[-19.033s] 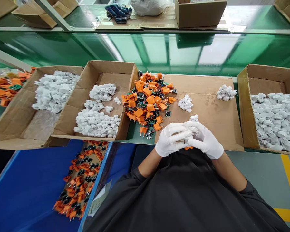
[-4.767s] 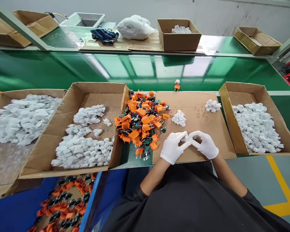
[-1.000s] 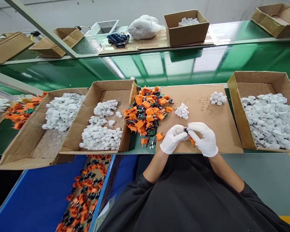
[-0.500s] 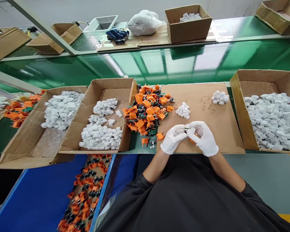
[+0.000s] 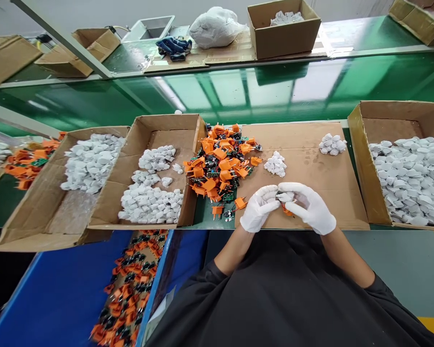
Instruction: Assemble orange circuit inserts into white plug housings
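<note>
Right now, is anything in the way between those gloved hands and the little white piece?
Nothing visible: the white piece sits right at the fingertips of the left hand and right hand. An orange plug shows below it, partly hidden.

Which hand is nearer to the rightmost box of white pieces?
Right. The right hand is to the left of the box of white pieces; the left hand is farther left.

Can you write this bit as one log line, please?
left hand: holding circuit board | right hand: thumb and fingers around white lump | orange plug: below lump, between hands
</note>
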`<state>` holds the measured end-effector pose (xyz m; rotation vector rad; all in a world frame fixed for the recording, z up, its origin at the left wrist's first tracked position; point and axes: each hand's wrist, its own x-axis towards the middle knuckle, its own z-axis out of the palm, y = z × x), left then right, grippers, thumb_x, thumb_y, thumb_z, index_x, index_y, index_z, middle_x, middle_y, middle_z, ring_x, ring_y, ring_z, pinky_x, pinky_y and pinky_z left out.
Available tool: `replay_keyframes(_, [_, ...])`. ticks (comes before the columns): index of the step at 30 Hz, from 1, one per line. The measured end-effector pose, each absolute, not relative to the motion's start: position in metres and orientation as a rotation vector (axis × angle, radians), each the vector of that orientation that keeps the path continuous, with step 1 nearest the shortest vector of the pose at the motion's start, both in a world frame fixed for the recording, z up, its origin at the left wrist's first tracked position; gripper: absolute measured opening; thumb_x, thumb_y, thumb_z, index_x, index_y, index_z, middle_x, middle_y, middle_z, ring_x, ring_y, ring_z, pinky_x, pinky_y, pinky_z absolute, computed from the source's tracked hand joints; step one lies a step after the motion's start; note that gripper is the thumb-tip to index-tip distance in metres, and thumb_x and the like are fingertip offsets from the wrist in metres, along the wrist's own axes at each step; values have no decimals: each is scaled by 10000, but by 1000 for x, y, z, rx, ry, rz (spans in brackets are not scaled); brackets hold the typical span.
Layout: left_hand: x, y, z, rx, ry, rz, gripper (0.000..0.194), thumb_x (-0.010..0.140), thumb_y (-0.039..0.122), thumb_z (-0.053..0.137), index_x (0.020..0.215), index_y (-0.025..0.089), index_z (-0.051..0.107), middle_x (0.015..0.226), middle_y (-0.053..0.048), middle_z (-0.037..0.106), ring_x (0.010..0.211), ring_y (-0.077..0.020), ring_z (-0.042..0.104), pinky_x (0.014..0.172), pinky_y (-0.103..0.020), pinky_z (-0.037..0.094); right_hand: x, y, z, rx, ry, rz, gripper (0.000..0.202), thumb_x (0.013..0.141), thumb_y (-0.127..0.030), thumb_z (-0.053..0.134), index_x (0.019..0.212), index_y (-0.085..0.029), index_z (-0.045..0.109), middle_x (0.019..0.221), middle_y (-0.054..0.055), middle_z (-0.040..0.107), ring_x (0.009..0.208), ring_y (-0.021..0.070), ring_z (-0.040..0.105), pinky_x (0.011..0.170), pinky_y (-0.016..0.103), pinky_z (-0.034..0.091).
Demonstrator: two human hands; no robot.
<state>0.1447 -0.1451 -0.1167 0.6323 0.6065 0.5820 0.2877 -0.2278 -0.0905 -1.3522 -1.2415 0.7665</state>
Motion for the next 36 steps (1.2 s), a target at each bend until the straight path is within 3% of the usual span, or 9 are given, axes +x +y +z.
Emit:
replay_keyframes(2, [144,-145,-116,619,605,567,557,514,236,927,1016,193,687,902,-16,738,813,-128,679,776,-240,537,294,-229,-87,-1394,-1322,622,273,849,-258,685,1121,-246,675,1153,79,718,1045,221,687,889,377,586])
replay_keyframes(6, [146,-146,-118,660,636,605,538,504,228,934,985,187,697,872,-14,744,769,-107,677,759,-221,547,296,-229,-86,-1453,-1383,349,163,849,-245,694,1001,-284,736,964,41,759,865,200,719,811,360,609])
replay_keyframes(13, [144,-149,-128,736,644,646,532,491,201,928,971,188,700,915,-37,756,811,-151,703,777,-282,582,291,-226,-89,-1509,-1465,355,162,850,-236,672,959,-312,764,922,31,738,809,189,707,740,334,609])
replay_keyframes(16, [143,-150,-129,756,665,692,544,519,232,920,1020,203,710,1012,-50,754,912,-176,707,856,-306,573,289,-225,-90,-1534,-1480,321,206,873,-224,636,1001,-327,761,948,32,712,801,173,696,724,318,605])
replay_keyframes(21, [145,-155,-124,784,663,800,497,676,407,832,1123,233,700,1217,-70,705,1165,-247,638,1001,-347,518,283,-224,-89,-1376,-1460,375,273,906,-243,620,1158,-315,698,1132,62,697,1032,216,680,902,387,587])
replay_keyframes(26, [150,-165,-120,722,626,841,498,754,500,737,1175,242,673,1269,-65,675,1221,-256,602,1028,-360,502,273,-223,-85,-1480,-1283,357,282,853,-280,711,1132,-277,673,1075,59,717,989,215,689,914,396,580])
replay_keyframes(29, [154,-169,-120,731,595,894,537,764,585,698,1179,247,668,1301,-66,655,1263,-260,572,1070,-371,475,271,-222,-86,-1504,-1308,388,345,861,-287,696,1202,-275,640,1171,75,693,1053,222,679,960,404,563])
replay_keyframes(32, [158,-172,-117,777,611,931,497,762,568,721,1144,252,681,1331,-61,638,1297,-259,548,1110,-368,443,270,-222,-91,-1495,-1342,411,379,865,-293,684,1238,-282,618,1239,83,665,1091,228,665,974,403,557])
replay_keyframes(36, [160,-175,-114,748,614,928,427,779,520,733,1108,252,696,1316,-50,653,1288,-240,559,1126,-357,428,266,-222,-99,-1448,-1284,421,365,834,-296,722,1187,-291,629,1135,62,690,1007,222,679,925,398,572])
